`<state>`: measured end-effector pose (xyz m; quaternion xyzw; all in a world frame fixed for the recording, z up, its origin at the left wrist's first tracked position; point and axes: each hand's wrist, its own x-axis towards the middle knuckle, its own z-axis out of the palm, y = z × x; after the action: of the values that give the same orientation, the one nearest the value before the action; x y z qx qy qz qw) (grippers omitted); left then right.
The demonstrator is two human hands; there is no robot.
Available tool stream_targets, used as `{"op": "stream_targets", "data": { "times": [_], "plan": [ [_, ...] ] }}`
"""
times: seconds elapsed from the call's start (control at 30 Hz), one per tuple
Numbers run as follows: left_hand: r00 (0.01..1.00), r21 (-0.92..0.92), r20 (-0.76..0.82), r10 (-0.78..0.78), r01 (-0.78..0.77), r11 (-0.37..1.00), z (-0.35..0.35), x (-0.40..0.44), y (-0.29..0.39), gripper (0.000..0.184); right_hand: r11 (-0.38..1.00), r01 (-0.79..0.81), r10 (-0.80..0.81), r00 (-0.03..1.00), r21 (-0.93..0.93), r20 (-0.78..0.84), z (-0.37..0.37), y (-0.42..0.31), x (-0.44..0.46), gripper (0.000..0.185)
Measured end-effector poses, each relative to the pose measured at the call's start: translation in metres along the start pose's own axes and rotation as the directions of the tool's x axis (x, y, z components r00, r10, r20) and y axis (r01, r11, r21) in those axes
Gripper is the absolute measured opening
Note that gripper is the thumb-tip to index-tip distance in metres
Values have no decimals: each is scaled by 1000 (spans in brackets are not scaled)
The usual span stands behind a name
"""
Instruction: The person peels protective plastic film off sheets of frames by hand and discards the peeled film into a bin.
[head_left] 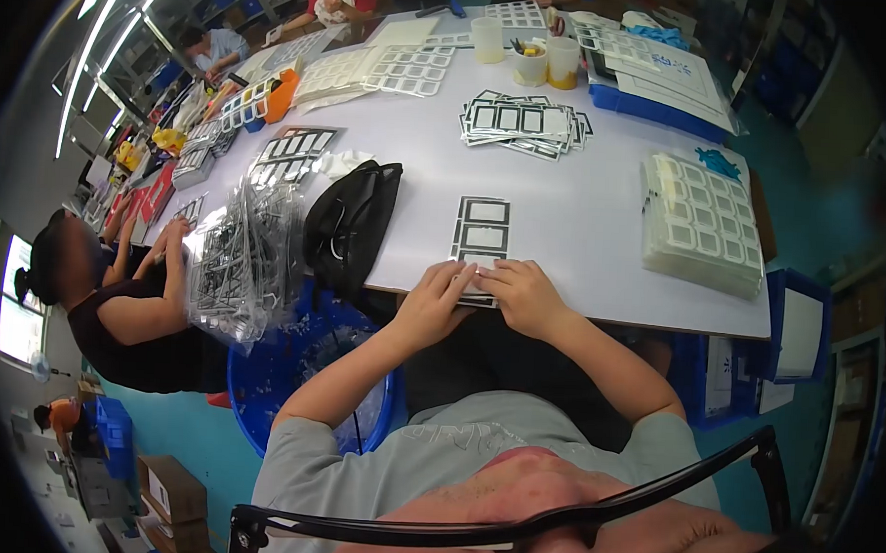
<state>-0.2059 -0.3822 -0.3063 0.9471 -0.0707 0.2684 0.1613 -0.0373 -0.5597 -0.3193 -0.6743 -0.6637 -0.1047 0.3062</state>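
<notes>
Logging both hands at the near edge of the desk (pixel 604 214), a pale, smooth surface stretching away from me. I have the left grip (pixel 432 298) and the right grip (pixel 524 295) side by side, fingers bent, fingertips close together on the near end of a dark-bordered window strip (pixel 487 212). Pinching or only pressing: I cannot tell. The strip lies flat, running straight away from the grip; fingers cover part of its near end.

Straight beyond the grip: a loose pile of similar strips (pixel 521 124), then a white cup (pixel 487 41) farther off. Right of the grip, well apart: a stack of pale trays (pixel 707 229) with square windows, a crumpled blue item (pixel 717 162) at its far end. Left of the grip: a black bag (pixel 354 223), and just past it a clear plastic bag (pixel 246 258) full of dark-framed pieces.

Room: below the desk, left of the grip, I note a round blue bin (pixel 246 406); the floor (pixel 225 475) is teal. Farther left a co-worker (pixel 140 318) in dark clothing sits at the same desk. Cardboard boxes (pixel 172 487) stand behind. Tube lights (pixel 91 63) burn overhead, far left.
</notes>
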Motion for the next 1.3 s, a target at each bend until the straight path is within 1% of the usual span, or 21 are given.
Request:
{"op": "stream_targets", "data": {
  "times": [0.03,0.17,0.23,0.33,0.37,0.43,0.5,0.53,0.67,0.7,0.73,0.8,0.83,0.9,0.93,1.0,1.1,1.17,1.2,1.23,1.3],
  "plan": [
    [997,31,59,46,-48,998,-1,3,-4,63,1000,9,-10,999,8,34,-1,1,-2,43],
    [995,53,27,92,-93,994,2,-3,-9,42,993,56,-67,992,99,109,-21,-3,-1,48],
    [998,-35,-28,60,-61,998,-10,1,-11,39,987,51,-74,986,155,151,-41,-6,5,63],
    [989,-226,-112,-100,73,971,-31,8,-5,26,977,-13,13,1000,214,3,-42,14,10,72],
    [979,-292,-144,-146,99,951,-37,14,-2,24,982,-35,50,996,183,-79,-38,24,13,56],
    [944,-435,-176,-279,179,882,-44,22,5,20,994,19,-10,996,107,-87,-54,41,29,42],
    [939,-338,-268,-215,117,934,-49,37,-1,21,996,72,-80,987,-56,-139,-81,42,59,20],
    [933,-287,-309,-182,91,954,-51,43,-5,22,990,67,-88,981,-124,-172,-93,45,75,20],
    [821,-243,-406,-401,326,914,-55,54,-16,37,912,-40,-114,931,-408,-346,-132,92,134,18],
    [814,-345,-319,-486,378,859,-54,55,-18,42,863,-68,-173,891,-501,-419,-139,105,150,18],
    [848,-273,-291,-443,370,888,-53,57,-20,40,805,-107,-237,843,-583,-482,-144,118,162,17],
    [906,-126,-221,-360,340,932,-51,65,-22,37,785,-215,-74,898,-581,-433,-129,162,171,23],
    [912,-135,-186,-365,344,929,-47,70,-23,35,767,-268,10,914,-583,-406,-110,178,170,27],
    [914,-115,-165,-371,356,927,-43,84,-28,35,730,-319,258,947,-604,-189,-66,188,153,40],
    [917,-104,-151,-370,358,928,-41,93,-34,35,706,-344,380,922,-619,-79,-48,189,139,46],
    [904,-72,-168,-394,387,919,-38,112,-59,30,691,-494,585,811,-527,8,-20,181,111,61],
    [856,-2,-203,-476,486,874,-30,147,-125,21,684,-599,660,752,-417,2,-7,154,82,60],
    [787,60,-255,-561,592,804,-29,168,-192,17,757,-531,584,811,-380,30,-10,129,65,57],
    [745,104,-288,-601,648,754,-32,175,-227,17,789,-497,545,838,-361,38,-10,118,57,56],
    [687,168,-308,-658,720,673,-40,178,-257,21,837,-436,448,893,-330,-44,-2,114,45,49],
    [580,338,-332,-744,809,480,-57,173,-314,29,876,-409,399,912,-258,-90,2,112,36,43]
  ]
}}
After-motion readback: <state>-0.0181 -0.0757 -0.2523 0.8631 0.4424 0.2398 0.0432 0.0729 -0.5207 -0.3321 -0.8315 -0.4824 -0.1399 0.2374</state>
